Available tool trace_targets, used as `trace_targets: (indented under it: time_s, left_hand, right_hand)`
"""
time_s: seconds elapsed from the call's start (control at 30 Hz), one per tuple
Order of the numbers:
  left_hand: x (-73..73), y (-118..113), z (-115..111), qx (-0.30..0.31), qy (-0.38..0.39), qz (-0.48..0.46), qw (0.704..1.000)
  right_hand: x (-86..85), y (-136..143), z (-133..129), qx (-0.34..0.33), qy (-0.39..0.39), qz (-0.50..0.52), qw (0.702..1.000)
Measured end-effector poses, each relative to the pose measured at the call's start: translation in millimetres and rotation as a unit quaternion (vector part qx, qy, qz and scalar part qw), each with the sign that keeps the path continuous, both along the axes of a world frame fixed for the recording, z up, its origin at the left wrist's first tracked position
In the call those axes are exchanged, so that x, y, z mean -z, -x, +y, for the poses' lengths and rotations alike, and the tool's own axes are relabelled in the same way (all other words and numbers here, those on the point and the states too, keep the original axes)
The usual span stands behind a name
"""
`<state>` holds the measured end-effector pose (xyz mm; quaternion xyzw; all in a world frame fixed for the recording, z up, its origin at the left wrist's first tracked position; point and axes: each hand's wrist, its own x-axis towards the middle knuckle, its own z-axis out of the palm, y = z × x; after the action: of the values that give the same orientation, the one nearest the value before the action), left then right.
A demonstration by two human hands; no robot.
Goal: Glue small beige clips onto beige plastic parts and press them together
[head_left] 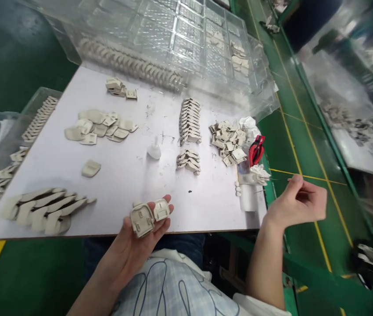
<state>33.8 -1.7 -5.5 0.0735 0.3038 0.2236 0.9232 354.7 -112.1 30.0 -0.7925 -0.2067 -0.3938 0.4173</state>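
My left hand [140, 241], palm up at the table's front edge, holds two beige plastic parts. One is a larger hollow shell piece [141, 220] with slots inside; beside it, on the fingers, lies a smaller flat piece [161, 210]. Off the table's right edge, my right hand [300, 199] is raised with thumb and finger pinched together. A thin needle-like thing [280, 179] sticks out leftward from the pinch; its exact kind is too fine to make out. Below and left of that hand stands a white cylindrical container [248, 198].
Red-handled pliers [256, 150] lie near a heap of small beige parts [229, 141]. A white nozzle-tipped bottle [154, 149] stands mid-table. Stacked curved parts [189, 120] form a column. More beige pieces [99, 124] lie left. A clear compartment tray [160, 39] spans the back.
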Motion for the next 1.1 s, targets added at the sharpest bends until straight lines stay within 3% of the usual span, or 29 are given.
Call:
trace_targets:
  time_s: [0.07, 0.13, 0.2, 0.23, 0.27, 0.33, 0.4, 0.43, 0.5, 0.57, 0.7, 0.87, 1.1]
  left_hand:
    - [2.9, -1, -2, 0.0, -0.016, -0.021, 1.0]
    - [3.4, -2, -4, 0.001, -0.039, -0.027, 0.999]
    - [1.3, -3, -5, 0.004, -0.062, -0.025, 0.998]
    - [-0.4, -4, -5, 0.005, -0.073, -0.024, 0.997]
    - [-2.3, -4, -6, 0.007, -0.083, -0.023, 0.996]
    - [-6.5, -3, -5, 0.014, -0.105, -0.02, 0.994]
    - [-10.5, -1, -4, 0.026, -0.123, -0.01, 0.992]
    - [-12.2, -1, -4, 0.032, -0.129, -0.007, 0.991]
    - [-14.3, 0, -1, 0.039, -0.134, -0.008, 0.99]
    - [-14.3, 0, 1, 0.046, -0.134, -0.012, 0.99]
    - [-10.0, 1, 3, 0.071, -0.126, -0.007, 0.989]
    - [-11.9, 0, 6, 0.082, -0.146, -0.057, 0.984]
    - [-17.8, -2, 13, 0.096, -0.181, -0.09, 0.975]
  right_hand:
    - [-0.8, 6, 1, -0.041, 0.012, 0.047, 0.998]
    - [-3.6, 26, 5, -0.105, -0.055, 0.117, 0.986]
    - [-6.7, 60, 12, -0.203, -0.148, 0.246, 0.936]
    - [-7.7, 80, 15, -0.268, -0.156, 0.34, 0.888]
    - [-8.1, 100, 19, -0.336, -0.127, 0.444, 0.821]
    - [-6.7, 137, 28, -0.433, -0.086, 0.602, 0.666]
    - [-3.1, 162, 36, -0.486, -0.082, 0.705, 0.51]
    - [-1.1, 170, 40, -0.495, -0.095, 0.74, 0.446]
    - [2.4, 178, 46, -0.489, -0.131, 0.786, 0.356]
    - [4.7, 179, 48, -0.475, -0.163, 0.811, 0.301]
    - [7.5, 177, 47, -0.457, -0.187, 0.838, 0.232]
    - [8.5, 176, 47, -0.452, -0.16, 0.857, 0.188]
    - [11.5, 173, 51, -0.482, -0.125, 0.846, 0.193]
